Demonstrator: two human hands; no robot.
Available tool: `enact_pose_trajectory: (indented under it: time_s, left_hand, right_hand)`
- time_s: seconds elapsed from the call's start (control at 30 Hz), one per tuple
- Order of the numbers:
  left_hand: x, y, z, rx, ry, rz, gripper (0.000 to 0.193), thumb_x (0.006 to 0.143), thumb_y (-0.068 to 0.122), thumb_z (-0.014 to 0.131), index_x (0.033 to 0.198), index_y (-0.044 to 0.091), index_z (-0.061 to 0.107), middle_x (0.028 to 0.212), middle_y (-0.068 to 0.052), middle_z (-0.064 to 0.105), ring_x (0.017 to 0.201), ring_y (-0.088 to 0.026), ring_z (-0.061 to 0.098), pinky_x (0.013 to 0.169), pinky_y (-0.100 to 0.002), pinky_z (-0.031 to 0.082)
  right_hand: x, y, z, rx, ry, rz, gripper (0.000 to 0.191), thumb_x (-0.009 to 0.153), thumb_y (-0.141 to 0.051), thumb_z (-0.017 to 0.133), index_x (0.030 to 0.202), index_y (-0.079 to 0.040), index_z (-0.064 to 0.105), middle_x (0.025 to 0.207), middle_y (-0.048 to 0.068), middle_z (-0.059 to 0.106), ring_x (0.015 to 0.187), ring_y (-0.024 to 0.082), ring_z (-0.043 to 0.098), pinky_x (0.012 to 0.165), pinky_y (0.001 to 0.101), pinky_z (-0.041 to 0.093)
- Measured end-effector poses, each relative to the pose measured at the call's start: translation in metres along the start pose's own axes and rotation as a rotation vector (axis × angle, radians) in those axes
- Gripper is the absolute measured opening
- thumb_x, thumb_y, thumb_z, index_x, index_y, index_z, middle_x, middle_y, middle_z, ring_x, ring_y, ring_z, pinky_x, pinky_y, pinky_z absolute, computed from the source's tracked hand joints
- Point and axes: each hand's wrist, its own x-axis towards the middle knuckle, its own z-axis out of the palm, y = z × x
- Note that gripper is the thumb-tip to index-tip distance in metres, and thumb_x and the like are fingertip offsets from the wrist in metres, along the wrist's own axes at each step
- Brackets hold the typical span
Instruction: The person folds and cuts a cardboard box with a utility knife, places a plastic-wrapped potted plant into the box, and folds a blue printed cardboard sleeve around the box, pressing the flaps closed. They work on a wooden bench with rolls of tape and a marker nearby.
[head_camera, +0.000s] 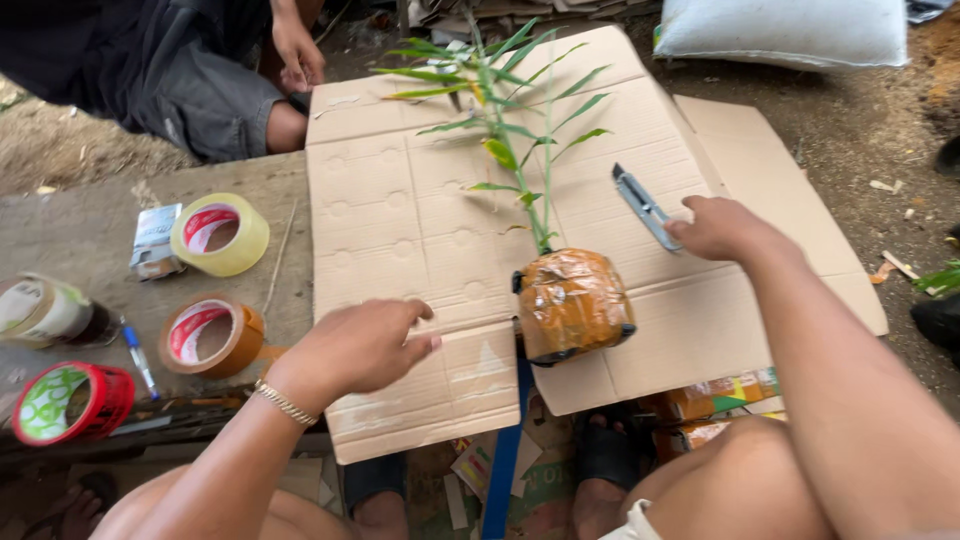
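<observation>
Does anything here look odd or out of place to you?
The plant lies flat on the cardboard sheet rather than upright, its root ball wrapped in brown tape. The right hand touches a utility knife; the left hand presses the cardboard.

Plant (545, 230) lies on cardboard (400, 210), knife (640, 205) right (tape rolls (215, 235) left).

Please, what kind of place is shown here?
Probably an outdoor packing spot for plants: bare dirt ground, flattened cardboard on a rough bench, tape rolls, and a seedling with wrapped roots.
</observation>
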Motion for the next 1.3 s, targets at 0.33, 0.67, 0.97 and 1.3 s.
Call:
enact_pose_trajectory:
  time_s: [0.33, 0.67, 0.97, 1.3]
  left_hand:
    - [0.057, -0.114, 0.058, -0.083, 0.222, -0.434, 0.062, 0.099, 0.036, 0.058, 0.132, -0.015, 0.043, 0.125, -0.041, 0.056, 0.118, -0.051, 0.061, 0.101, -0.051, 0.051]
    - [0.056, -0.11, 0.045, -0.294, 0.393, -0.493, 0.085, 0.09, 0.028, 0.065, 0.15, -0.015, 0.023, 0.143, -0.04, 0.038, 0.118, -0.054, 0.056, 0.096, -0.055, 0.049]
    - [0.042, -0.088, 0.013, -1.687, 0.534, -0.117, 0.042, 0.106, 0.034, 0.044, 0.125, 0.003, 0.065, 0.109, -0.008, 0.07, 0.089, -0.016, 0.067, 0.074, -0.034, 0.054]
    - [0.089, 0.042, 0.107, -1.452, -0.063, 0.181, 0.078, 0.098, 0.06, 0.025, 0.158, 0.011, 0.027, 0.154, -0.01, 0.048, 0.133, -0.021, 0.053, 0.109, -0.035, 0.044]
  right_hand:
    - [-0.093, -0.125, -0.042, 0.043, -0.378, 0.056, 0.107, 0.085, -0.08, 0.048, 0.169, -0.02, 0.021, 0.133, 0.023, 0.07, 0.095, 0.04, 0.078, 0.081, 0.043, 0.063]
    - [-0.101, -0.151, -0.037, 0.248, -0.513, 0.052, 0.127, 0.068, -0.077, 0.064, 0.163, -0.013, 0.008, 0.138, 0.022, 0.061, 0.11, 0.031, 0.072, 0.079, 0.0453, 0.065]
    - [-0.102, -0.139, -0.03, 0.263, -0.507, 0.038, 0.122, 0.072, -0.077, 0.059, 0.163, -0.016, 0.008, 0.137, 0.023, 0.063, 0.111, 0.032, 0.075, 0.078, 0.0439, 0.066]
    - [-0.097, -0.099, -0.02, 0.595, -0.685, -0.057, 0.101, 0.077, -0.076, 0.054, 0.159, -0.022, 0.027, 0.145, 0.011, 0.057, 0.129, 0.022, 0.061, 0.092, 0.0444, 0.058]
